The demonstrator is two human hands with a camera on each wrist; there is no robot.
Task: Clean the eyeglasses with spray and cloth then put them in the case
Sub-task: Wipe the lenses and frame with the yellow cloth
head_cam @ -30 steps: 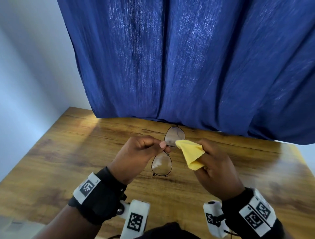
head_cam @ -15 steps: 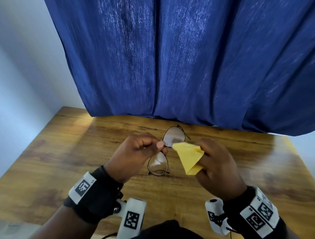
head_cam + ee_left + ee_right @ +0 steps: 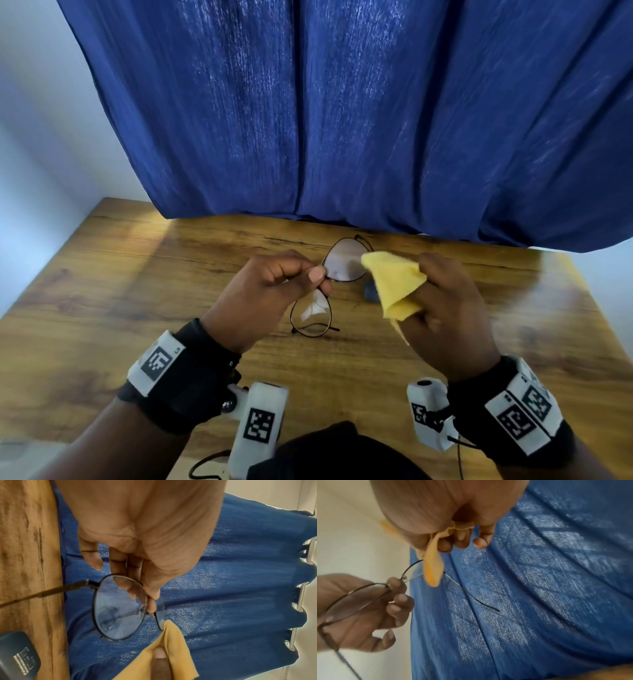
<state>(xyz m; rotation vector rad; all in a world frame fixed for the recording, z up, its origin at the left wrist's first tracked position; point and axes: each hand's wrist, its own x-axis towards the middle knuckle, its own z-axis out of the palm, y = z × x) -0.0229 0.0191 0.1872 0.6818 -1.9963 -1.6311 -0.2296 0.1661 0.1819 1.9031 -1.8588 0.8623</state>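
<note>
Thin black-rimmed eyeglasses [image 3: 342, 263] hang above the wooden table [image 3: 102, 291]. My left hand [image 3: 274, 291] pinches them at the bridge between thumb and forefinger. In the left wrist view the eyeglasses [image 3: 120, 608] show one lens full on, smeared, with a temple arm out to the left. My right hand [image 3: 445, 308] grips a folded yellow cloth [image 3: 394, 284], whose tip touches the edge of the far lens. The right wrist view shows the yellow cloth [image 3: 433, 566] bunched under my fingers against the frame of the eyeglasses [image 3: 356, 601]. A dark blue object [image 3: 17, 655], perhaps the case, lies on the table.
A blue curtain [image 3: 342, 120] hangs close behind the table's far edge. A pale wall [image 3: 41, 154] stands to the left. A small dark blue thing [image 3: 371, 293] shows on the table beneath the cloth.
The glasses have tilted slightly in my left hand. My right hand has brought the cloth up against the far lens.
</note>
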